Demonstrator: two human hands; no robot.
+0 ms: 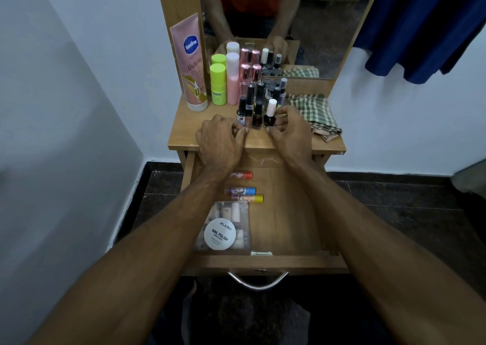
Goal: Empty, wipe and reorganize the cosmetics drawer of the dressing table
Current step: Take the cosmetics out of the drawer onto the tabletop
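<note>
Two hands flank the upright nail-polish cluster [259, 113] on the worktop [210, 131] behind the open drawer [284, 213]; I read the left hand [219, 143] as curled and pinching its near edge, right hand [288, 131] gripping the white-capped bottle [271, 114].

Home bedroom — mirrored dressing table [184, 131], hanging blue garment [420, 29].
</note>
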